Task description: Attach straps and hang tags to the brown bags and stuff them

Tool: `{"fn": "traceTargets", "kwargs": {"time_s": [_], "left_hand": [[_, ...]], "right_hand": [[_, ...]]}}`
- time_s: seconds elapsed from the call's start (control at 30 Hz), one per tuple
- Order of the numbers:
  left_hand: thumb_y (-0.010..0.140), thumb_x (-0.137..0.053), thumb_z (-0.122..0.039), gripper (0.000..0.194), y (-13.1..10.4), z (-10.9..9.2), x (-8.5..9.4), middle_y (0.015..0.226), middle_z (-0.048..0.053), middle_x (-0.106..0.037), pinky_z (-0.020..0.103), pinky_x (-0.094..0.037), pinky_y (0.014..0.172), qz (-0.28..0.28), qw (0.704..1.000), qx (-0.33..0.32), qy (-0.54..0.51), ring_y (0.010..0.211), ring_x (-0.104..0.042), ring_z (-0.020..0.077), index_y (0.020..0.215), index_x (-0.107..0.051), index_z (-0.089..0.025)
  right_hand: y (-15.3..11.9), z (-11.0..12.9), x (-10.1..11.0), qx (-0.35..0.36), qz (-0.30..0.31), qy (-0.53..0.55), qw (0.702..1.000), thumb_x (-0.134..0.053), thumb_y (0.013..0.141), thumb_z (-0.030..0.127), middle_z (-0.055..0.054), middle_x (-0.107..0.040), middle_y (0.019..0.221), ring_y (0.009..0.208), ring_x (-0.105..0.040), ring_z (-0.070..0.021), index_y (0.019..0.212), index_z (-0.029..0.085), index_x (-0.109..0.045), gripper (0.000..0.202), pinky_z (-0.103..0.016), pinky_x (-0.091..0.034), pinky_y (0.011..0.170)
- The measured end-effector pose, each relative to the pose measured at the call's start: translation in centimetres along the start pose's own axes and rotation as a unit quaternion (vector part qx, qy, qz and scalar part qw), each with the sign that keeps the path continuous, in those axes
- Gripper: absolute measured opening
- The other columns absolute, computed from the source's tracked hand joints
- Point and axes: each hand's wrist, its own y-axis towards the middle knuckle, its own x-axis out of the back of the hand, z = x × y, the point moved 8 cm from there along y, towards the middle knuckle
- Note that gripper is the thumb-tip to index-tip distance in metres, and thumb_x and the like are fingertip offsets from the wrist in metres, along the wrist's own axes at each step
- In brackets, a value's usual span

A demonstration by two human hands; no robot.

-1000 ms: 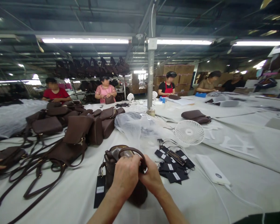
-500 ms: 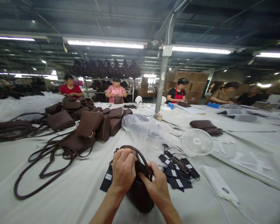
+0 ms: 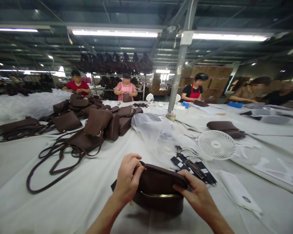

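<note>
A dark brown handbag [image 3: 158, 185] with a gold-coloured strip across its side is tilted between my two hands, just above the white table covering. My left hand [image 3: 129, 178] pinches its upper left corner, thumb and fingers closed near a small metal fitting. At the opposite end, my right hand [image 3: 195, 188] grips the upper right edge, the thumb on the near side. Black hang tags [image 3: 195, 167] with cords lie just beyond my right hand. Another black tag [image 3: 113, 184] pokes out beside my left wrist, mostly covered.
Brown handbags [image 3: 97, 123] with long straps are heaped to the left. A white fan [image 3: 216, 145], a white power bank [image 3: 239, 190] with a cable and a single brown bag [image 3: 224, 129] lie right. Clear plastic [image 3: 156, 130] lies before a post [image 3: 179, 71]. Several people work across the table.
The handbag has turned so its long side faces me, and its handle no longer shows. My right hand has moved right along it. The view has tilted down slightly.
</note>
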Motion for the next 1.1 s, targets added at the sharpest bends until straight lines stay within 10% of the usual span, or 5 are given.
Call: {"fn": "traceTargets", "kwargs": {"time_s": [0.27,0.43,0.67,0.9,1.1], "left_hand": [[0.072,-0.064,-0.014,0.035,-1.1,2.6,-1.5,0.126,0.010,-0.061,0.041,-0.041,0.103,0.197,0.957,0.076,-0.200,0.118,-0.055,0.0246,0.105,-0.058,-0.021],[0.080,-0.063,-0.024,0.035,-2.8,2.9,-1.4,0.140,0.012,-0.053,0.048,-0.036,0.109,0.248,0.922,0.073,-0.289,0.130,-0.048,0.0287,0.115,-0.063,-0.023],[0.084,-0.056,-0.018,0.068,-4.8,3.7,-3.0,0.152,0.011,-0.038,0.049,-0.029,0.115,0.218,0.920,0.071,-0.318,0.138,-0.037,0.0257,0.147,-0.031,-0.025],[0.091,-0.047,-0.020,0.054,-6.8,2.7,-4.0,0.145,0.015,-0.043,0.051,-0.024,0.117,0.109,0.965,0.083,-0.225,0.135,-0.040,0.0260,0.143,-0.033,-0.019],[0.082,-0.058,-0.028,0.066,-7.0,3.6,-4.5,0.152,0.009,-0.038,0.050,-0.026,0.115,0.289,0.794,0.106,-0.525,0.140,-0.033,0.0323,0.145,-0.039,-0.022]], "right_hand": [[-0.4,3.5,2.9,0.135,-0.164,-0.193,0.958,-0.053,0.086,0.030,-0.012,-0.062,0.115,0.109,-0.057,-0.0305,0.119,0.023,-0.057,0.034,-0.047,-0.046,0.093],[-0.3,8.7,0.9,0.165,-0.115,-0.186,0.962,-0.043,0.095,0.027,-0.010,-0.063,0.117,0.105,-0.062,-0.0253,0.118,0.026,-0.062,0.030,-0.038,-0.051,0.088],[1.6,11.0,-2.5,0.156,0.041,-0.359,0.919,-0.054,0.091,0.028,-0.003,-0.061,0.077,0.062,-0.058,-0.0180,0.085,0.024,-0.063,0.012,-0.030,-0.039,0.054],[1.1,12.4,-2.7,0.132,0.076,-0.372,0.916,-0.059,0.074,0.013,-0.004,-0.061,0.075,0.071,-0.054,-0.0211,0.075,0.021,-0.056,0.008,-0.033,-0.034,0.064],[0.8,12.2,-2.6,0.016,0.176,-0.275,0.945,-0.057,0.085,0.021,-0.002,-0.065,0.080,0.075,-0.056,-0.0180,0.077,0.021,-0.063,0.010,-0.030,-0.037,0.068]]}}
